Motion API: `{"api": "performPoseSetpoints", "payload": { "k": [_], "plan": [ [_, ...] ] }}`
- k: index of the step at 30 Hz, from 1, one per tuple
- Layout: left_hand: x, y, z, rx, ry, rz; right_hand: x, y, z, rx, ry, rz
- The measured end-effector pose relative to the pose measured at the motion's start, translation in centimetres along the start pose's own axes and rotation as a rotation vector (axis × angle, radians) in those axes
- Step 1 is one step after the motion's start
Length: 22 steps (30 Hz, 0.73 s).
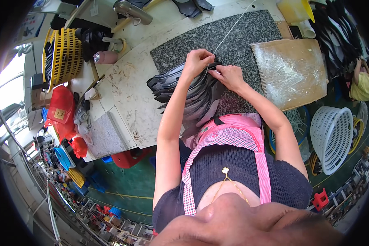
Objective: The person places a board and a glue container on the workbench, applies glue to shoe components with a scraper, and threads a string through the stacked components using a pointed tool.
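Note:
A fanned stack of dark grey cut pieces (180, 88) lies on a speckled granite slab (242, 37) on the workbench. My left hand (197, 61) pinches the top edge of the stack. My right hand (229, 76) rests on the stack beside it, fingers closed on a piece. A thin white thread (229, 30) runs from between my hands up toward the far edge of the table.
A wooden board wrapped in clear film (291, 71) lies right of the slab. A yellow basket (63, 55) and a pink cylinder (106, 57) stand at the left. A white basket (332, 137) sits on the floor at right. Red bags (61, 110) hang off the bench's left edge.

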<state>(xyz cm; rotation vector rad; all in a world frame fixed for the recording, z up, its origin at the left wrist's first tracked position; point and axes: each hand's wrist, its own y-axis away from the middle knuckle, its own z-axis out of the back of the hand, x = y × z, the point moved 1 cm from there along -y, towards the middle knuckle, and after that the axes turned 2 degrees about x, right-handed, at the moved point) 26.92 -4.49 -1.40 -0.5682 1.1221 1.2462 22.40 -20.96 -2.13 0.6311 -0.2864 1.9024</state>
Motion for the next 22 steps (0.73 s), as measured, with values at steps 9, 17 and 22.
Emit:
{"api": "performPoseSetpoints", "payload": {
  "k": [9,17,22],
  "plan": [
    [-2.2,15.0,-1.5,0.102,0.159,0.095,4.4,6.1,5.1,-0.299,-0.393,0.449],
    [2.6,20.6,3.4,-0.318,-0.340,-0.038,4.6,6.9,-1.8,0.042,-0.595,0.071],
    [3.0,20.7,3.2,-0.437,-0.589,0.151,5.2,5.2,-3.2,-0.032,-0.511,0.090]
  ]
}}
